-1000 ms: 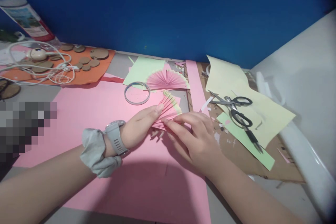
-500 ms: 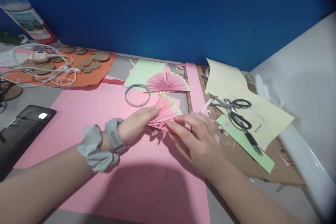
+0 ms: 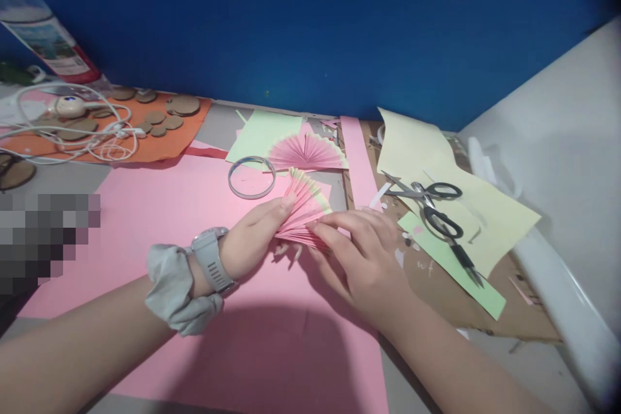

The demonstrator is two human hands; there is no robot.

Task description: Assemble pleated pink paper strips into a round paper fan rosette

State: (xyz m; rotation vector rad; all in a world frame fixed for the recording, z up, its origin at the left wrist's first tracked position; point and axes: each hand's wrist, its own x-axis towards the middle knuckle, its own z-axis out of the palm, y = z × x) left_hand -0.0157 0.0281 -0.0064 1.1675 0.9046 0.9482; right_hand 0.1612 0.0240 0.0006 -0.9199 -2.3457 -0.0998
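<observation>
Blue wall [image 3: 310, 26]: twelve o'clock, filling the whole top of my view.
Pink sheet [image 3: 160, 207]: spread right beneath my hands, running out towards seven o'clock, with a shadow across its near end.
Cardboard [image 3: 422, 284]: brown, out at four o'clock, a bit of white lettering on it.
Pale yellow paper [image 3: 499, 220]: over at three, lying on the cardboard.
Orange sheet [image 3: 167, 150]: up at ten, carrying brown discs [image 3: 182, 105] and a tangle of white cable [image 3: 112, 145].
Right hand [image 3: 369, 255]: and here's the action — my fingertips are pinching the folds on the lower right side of the fan.
Left hand [image 3: 262, 226]: thumb laid on top of the folds, fingers curled underneath, gripping from nine o'clock.
Second fan [image 3: 305, 152]: at twelve, just beyond the one I'm holding, opened to a half-round.
Pleated fan [image 3: 305, 207]: dead centre between both hands, pink with a yellow-green edge, partly spread — whether it touches the sheet below, I can't tell.
Scissors [image 3: 411, 194]: three o'clock, blades parted, crossing a black-gripped tool [image 3: 466, 257].
Grey ring [image 3: 252, 196]: at ten, near my left hand, lying flat.
</observation>
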